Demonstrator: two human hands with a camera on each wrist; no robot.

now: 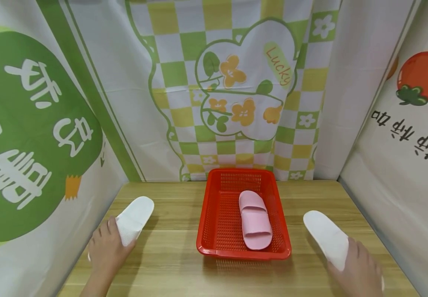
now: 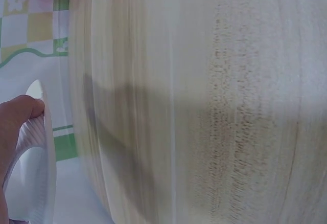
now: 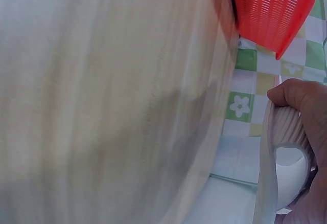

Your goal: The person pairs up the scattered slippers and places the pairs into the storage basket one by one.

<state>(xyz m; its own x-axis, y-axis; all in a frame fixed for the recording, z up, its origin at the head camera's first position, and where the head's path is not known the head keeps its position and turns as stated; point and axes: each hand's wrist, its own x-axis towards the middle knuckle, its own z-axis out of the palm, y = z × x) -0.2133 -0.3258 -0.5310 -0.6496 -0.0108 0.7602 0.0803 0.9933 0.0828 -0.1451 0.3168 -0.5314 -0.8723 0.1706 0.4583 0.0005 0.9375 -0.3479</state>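
My left hand [image 1: 107, 244] grips a white slipper [image 1: 136, 214] across its strap, at the left of the table. In the left wrist view the thumb presses the edge of that slipper [image 2: 47, 183], which is held above the wood. On the right side my right hand [image 1: 360, 268] holds another white slipper [image 1: 325, 235] the same way. The right wrist view shows its thumb on the rim of the slipper [image 3: 268, 168], also off the table. Between the hands, a pink slipper [image 1: 255, 220] lies in the right half of a red basket [image 1: 203, 222].
The basket stands on a wood-grain table [image 1: 169, 247] near its back edge. Printed cloth hangs behind as a back wall [image 1: 184, 119], with a left cloth [image 1: 117, 165] and a right cloth [image 1: 388, 185] along the sides.
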